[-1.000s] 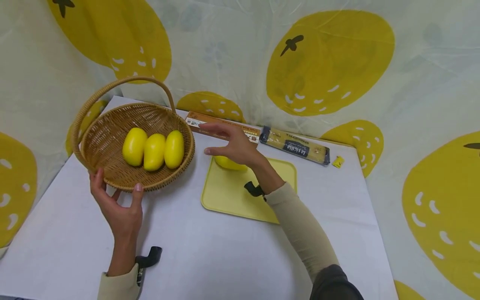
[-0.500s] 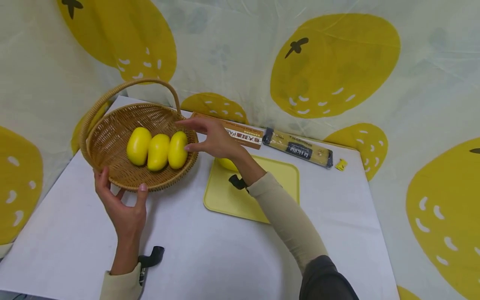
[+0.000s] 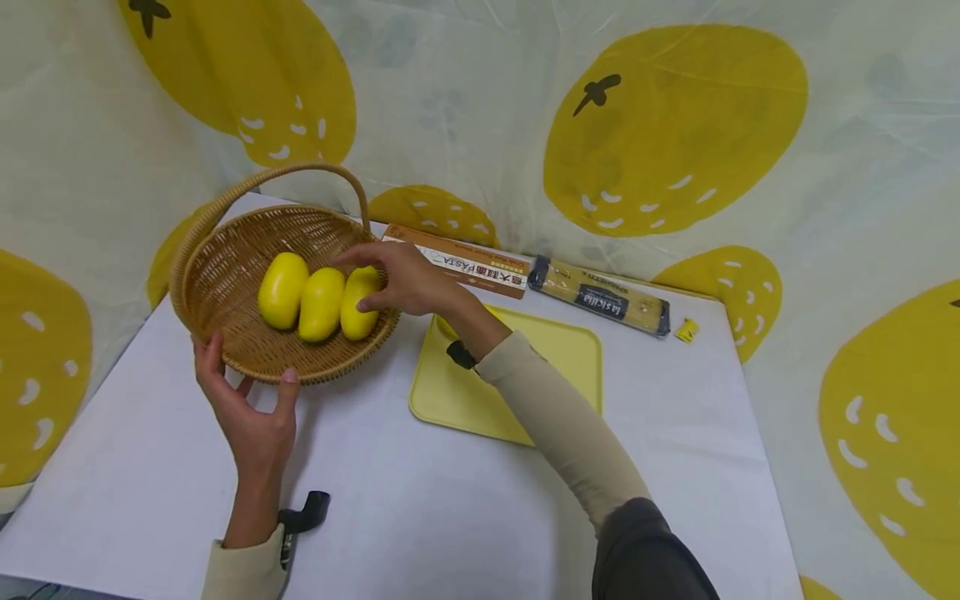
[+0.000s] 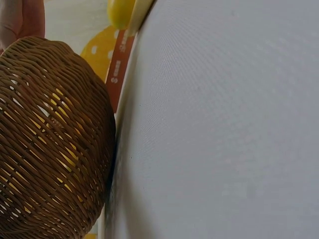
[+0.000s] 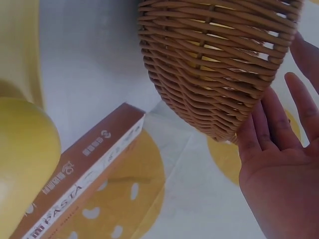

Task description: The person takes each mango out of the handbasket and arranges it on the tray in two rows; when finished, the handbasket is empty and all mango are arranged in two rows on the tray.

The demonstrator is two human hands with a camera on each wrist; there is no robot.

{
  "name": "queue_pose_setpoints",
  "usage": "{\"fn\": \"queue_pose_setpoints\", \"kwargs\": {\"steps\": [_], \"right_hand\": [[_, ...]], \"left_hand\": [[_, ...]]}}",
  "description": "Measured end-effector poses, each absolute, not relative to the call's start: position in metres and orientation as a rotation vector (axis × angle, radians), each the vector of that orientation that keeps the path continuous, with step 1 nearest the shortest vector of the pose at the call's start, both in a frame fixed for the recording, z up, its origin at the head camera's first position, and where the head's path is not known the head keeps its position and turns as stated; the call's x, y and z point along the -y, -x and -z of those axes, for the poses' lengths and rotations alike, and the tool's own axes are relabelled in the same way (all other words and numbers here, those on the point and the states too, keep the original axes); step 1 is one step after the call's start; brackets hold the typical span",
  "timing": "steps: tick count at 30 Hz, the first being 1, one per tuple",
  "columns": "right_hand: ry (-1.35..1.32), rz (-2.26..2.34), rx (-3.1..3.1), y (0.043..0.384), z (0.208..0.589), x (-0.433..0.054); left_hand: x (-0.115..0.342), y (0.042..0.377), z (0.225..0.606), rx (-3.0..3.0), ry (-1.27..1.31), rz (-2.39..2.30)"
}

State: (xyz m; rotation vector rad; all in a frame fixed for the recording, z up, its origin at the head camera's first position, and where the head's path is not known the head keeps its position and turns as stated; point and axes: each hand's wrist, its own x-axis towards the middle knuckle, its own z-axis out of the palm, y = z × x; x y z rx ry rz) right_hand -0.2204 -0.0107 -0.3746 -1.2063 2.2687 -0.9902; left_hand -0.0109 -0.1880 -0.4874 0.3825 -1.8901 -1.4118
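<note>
My left hand (image 3: 253, 421) grips the near rim of a wicker basket (image 3: 225, 287), its thumb over the edge, with the basket tilted toward me. Three yellow mangoes lie inside: a left mango (image 3: 283, 290), a middle mango (image 3: 322, 307) and a right mango (image 3: 356, 315). My right hand (image 3: 411, 282) reaches over the basket's right rim, fingers extended and thumb spread, right at the right mango and partly covering it. In the right wrist view, the fingertips pass behind the wicker side. Another mango (image 5: 25, 159) lies on the yellow tray (image 3: 480, 400), mostly hidden behind my right wrist in the head view.
Along the back of the white table (image 3: 390, 492) lie a brown pasta box (image 3: 487, 271) and a spaghetti pack (image 3: 600, 296). A small yellow packet (image 3: 687, 330) is at the right. A curtain with a yellow fruit print (image 3: 675, 125) hangs close behind.
My right hand has moved left from above the tray mango to the right mango in the basket. My left hand keeps its grip on the rim, and the whole head view shifts slightly.
</note>
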Motion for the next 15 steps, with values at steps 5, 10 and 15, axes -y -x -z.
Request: {"fn": "queue_pose_setpoints", "kwargs": {"steps": [5, 10, 15], "right_hand": [[1.224, 0.804, -2.311, 0.224, 0.373, 0.017], [1.246, 0.657, -2.32, 0.227, 0.372, 0.024], [1.296, 0.559, -2.313, 0.232, 0.376, 0.03]], "left_hand": [[0.192, 0.01, 0.491, 1.905, -0.367, 1.41], [0.193, 0.009, 0.491, 1.911, -0.354, 1.411], [0.192, 0.009, 0.491, 1.915, -0.356, 1.399]]}}
